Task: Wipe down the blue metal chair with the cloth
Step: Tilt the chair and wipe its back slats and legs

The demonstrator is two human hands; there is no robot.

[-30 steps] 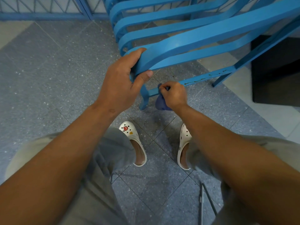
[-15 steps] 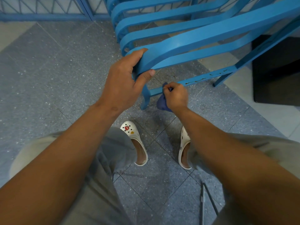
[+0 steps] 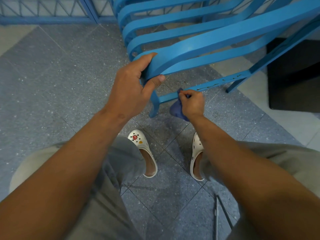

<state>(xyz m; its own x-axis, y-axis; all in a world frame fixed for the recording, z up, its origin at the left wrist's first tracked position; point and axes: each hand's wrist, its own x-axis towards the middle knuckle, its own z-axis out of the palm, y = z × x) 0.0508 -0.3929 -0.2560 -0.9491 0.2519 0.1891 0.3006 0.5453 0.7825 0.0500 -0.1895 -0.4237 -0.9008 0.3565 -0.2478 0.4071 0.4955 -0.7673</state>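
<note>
Since 1 s ago my right hand [image 3: 191, 104] slides the cloth [image 3: 177, 110] slightly along the chair's lower rail [image 3: 223, 82]
Right fingers pinch cloth around it; left hand [image 3: 133, 87] grips the curved slat [image 3: 199, 49]; wiping continues.

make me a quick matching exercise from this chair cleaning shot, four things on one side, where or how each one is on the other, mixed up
Things:
1. left hand
2. right hand
3. cloth
4. white clog

States:
A. bunched, dark blue, hanging below a fist
B. on the grey tiled floor
C. grips the curved end of a chair slat
D. pinches fabric against the low crossbar

Pairs: 1-C, 2-D, 3-A, 4-B
</note>
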